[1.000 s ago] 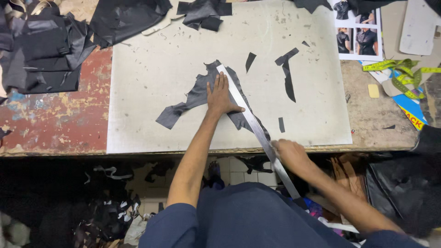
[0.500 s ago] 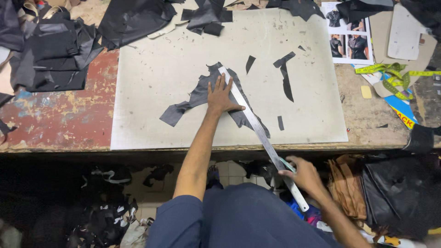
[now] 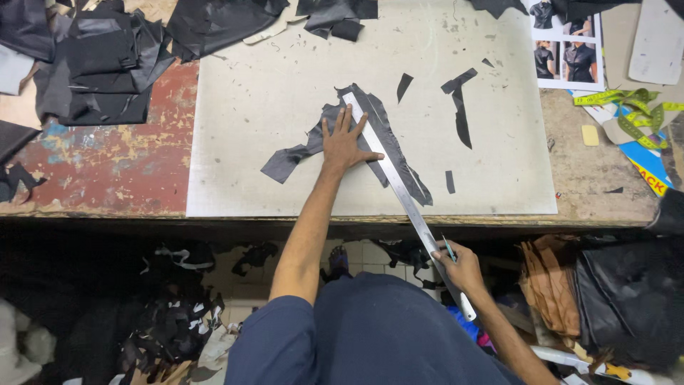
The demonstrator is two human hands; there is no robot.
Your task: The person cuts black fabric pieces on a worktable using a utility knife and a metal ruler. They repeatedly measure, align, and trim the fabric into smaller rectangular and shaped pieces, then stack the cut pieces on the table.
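Since the earlier frame, right hand [image 3: 459,265] slid down the steel ruler [image 3: 399,187], now gripping its near end plus probably a small blade. Ruler runs diagonally, far-left to near-right, across the black leather piece [image 3: 317,142]; left hand [image 3: 344,142] flat, fingers spread, pins both.

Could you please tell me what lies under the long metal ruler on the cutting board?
Under the ruler lies a dark leather piece on the pale cutting board. The left hand presses both down; the strip beneath the ruler is hidden.
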